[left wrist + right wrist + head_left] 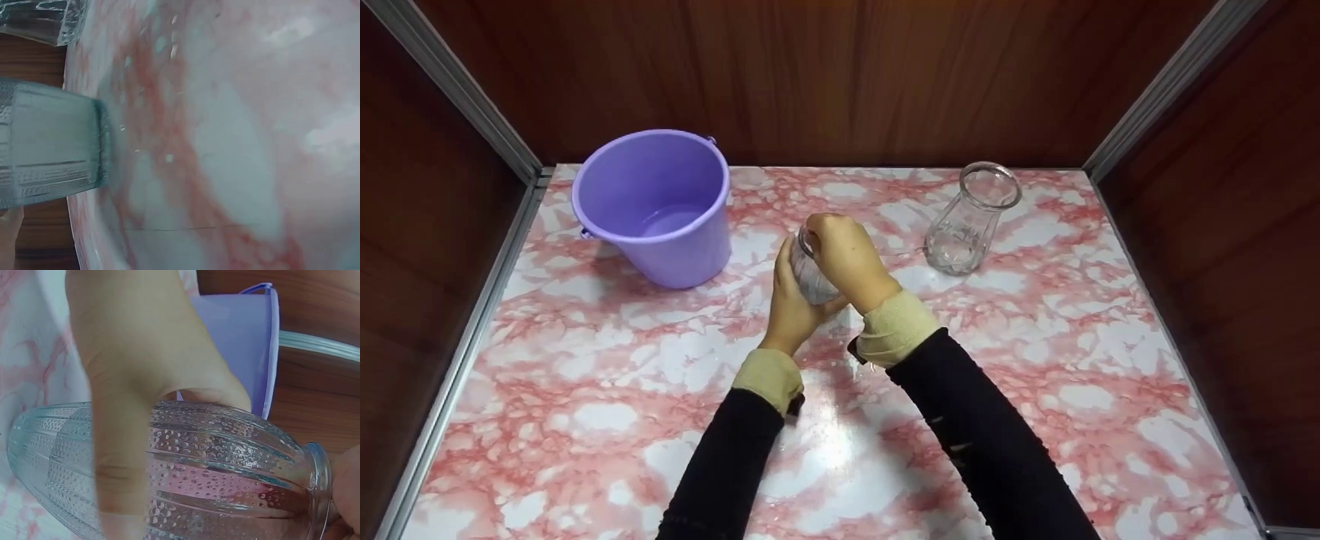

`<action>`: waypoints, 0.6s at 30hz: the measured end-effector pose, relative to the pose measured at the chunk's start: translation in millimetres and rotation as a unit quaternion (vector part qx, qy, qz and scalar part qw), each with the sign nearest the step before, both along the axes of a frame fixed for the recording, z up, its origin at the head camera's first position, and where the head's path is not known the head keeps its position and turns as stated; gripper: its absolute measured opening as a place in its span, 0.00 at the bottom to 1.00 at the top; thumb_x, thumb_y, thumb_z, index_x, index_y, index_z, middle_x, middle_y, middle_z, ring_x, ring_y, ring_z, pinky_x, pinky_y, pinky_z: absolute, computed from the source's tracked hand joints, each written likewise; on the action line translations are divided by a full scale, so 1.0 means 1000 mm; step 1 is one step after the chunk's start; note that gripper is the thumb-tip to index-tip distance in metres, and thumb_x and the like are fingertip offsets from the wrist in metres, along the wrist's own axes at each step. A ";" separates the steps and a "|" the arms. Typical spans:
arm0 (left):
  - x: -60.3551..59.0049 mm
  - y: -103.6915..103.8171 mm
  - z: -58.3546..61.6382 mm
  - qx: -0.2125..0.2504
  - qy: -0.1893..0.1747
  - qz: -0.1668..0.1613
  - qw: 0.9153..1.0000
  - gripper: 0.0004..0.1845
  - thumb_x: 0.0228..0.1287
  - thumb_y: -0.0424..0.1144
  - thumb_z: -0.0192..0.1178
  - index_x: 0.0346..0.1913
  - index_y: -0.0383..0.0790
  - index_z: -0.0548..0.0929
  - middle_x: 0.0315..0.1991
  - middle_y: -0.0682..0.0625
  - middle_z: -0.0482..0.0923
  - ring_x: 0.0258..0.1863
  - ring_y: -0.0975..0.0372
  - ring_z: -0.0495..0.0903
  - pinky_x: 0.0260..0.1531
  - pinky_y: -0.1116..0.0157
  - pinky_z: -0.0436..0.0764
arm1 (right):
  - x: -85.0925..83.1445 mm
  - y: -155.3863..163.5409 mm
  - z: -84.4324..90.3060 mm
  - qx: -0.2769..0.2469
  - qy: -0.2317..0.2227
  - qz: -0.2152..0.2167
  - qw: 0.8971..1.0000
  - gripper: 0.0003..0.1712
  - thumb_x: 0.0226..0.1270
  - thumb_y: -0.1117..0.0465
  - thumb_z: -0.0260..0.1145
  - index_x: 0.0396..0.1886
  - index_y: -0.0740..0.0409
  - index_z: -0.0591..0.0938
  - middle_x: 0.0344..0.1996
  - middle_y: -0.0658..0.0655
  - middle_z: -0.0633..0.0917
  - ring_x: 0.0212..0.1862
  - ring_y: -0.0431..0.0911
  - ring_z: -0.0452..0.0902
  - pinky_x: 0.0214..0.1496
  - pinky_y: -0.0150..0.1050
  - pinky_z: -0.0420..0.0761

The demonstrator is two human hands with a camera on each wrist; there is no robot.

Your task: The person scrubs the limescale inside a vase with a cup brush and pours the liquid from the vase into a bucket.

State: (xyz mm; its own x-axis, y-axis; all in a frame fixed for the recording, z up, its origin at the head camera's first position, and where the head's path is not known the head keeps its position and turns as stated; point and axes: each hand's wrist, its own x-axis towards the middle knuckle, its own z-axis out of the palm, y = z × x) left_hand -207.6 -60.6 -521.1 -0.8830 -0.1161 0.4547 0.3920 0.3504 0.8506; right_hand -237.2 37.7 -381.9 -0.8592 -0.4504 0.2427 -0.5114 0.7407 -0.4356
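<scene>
Dimples point(199, 441), clear wrist-side, lost overhead, mark the jar point(813, 283) my left hand point(790, 304) grips; what my right hand point(846, 259) holds I can't tell

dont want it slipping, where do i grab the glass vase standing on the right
Probably the neck of the glass vase, from the right: it stands upright, narrowing below its rim, while the bucket and held vase are to its left.

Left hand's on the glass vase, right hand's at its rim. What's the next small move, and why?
I'd probably have the left hand firm its grip on the glass vase before shifting the right hand at the rim: only the left hand visibly wraps the vase, and droplets dot the table, so the glass may be wet.
</scene>
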 end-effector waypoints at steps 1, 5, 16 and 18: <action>-0.001 -0.001 0.001 0.011 0.003 -0.010 1.000 0.66 0.40 0.40 0.84 0.76 0.27 0.48 0.74 0.31 0.58 0.74 0.44 0.60 0.76 0.56 0.58 | 0.000 0.000 0.000 0.001 0.000 0.001 1.000 0.07 0.69 0.74 0.61 0.30 0.66 0.81 0.31 0.62 0.87 0.37 0.55 0.85 0.41 0.47 0.84; -0.006 -0.005 0.006 0.042 0.018 -0.046 0.998 0.66 0.40 0.39 0.84 0.76 0.27 0.48 0.75 0.32 0.59 0.75 0.47 0.60 0.77 0.60 0.56 | 0.000 -0.001 0.000 0.007 0.003 0.007 1.000 0.07 0.68 0.74 0.61 0.29 0.67 0.81 0.30 0.62 0.86 0.36 0.55 0.84 0.42 0.47 0.84; -0.010 -0.008 0.006 0.041 0.018 -0.060 0.997 0.62 0.40 0.36 0.82 0.75 0.31 0.52 0.73 0.35 0.63 0.73 0.51 0.63 0.75 0.63 0.60 | 0.001 0.000 -0.003 -0.008 0.013 0.009 1.000 0.08 0.67 0.76 0.60 0.28 0.67 0.80 0.29 0.62 0.86 0.35 0.56 0.83 0.41 0.48 0.84; -0.010 -0.007 0.006 0.038 0.012 -0.060 0.997 0.62 0.41 0.36 0.82 0.76 0.33 0.52 0.73 0.36 0.63 0.73 0.52 0.63 0.75 0.63 0.59 | 0.001 0.000 -0.003 -0.007 0.015 0.008 1.000 0.08 0.68 0.76 0.59 0.29 0.67 0.79 0.29 0.63 0.85 0.35 0.56 0.83 0.41 0.48 0.84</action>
State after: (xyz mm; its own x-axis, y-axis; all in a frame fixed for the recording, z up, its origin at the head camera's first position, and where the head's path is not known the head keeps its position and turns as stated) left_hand -217.2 -68.1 -515.2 -0.8816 -0.0461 0.4697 0.4476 0.2342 0.8630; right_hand -236.7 37.7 -385.2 -0.8445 -0.4601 0.2742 -0.5356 0.7259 -0.4314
